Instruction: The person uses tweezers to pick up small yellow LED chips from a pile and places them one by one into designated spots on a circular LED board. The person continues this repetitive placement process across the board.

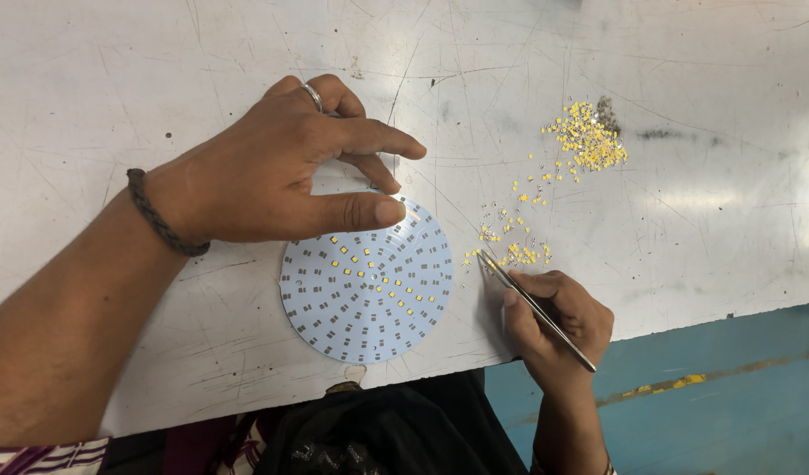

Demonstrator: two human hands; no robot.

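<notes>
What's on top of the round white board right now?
On the round white board, small yellow chips sit on some pads near the centre; outer grey pads look bare. The left hand rests its thumb on the upper edge, hiding the pads beneath.

A white worktop (158,79), scuffed all over with dark scratches and specks, fills most of the view and catches a soft glare of light near its right side. Beyond its lower right edge lies a blue floor (730,413) crossed by a worn yellow stripe (677,383).
</notes>
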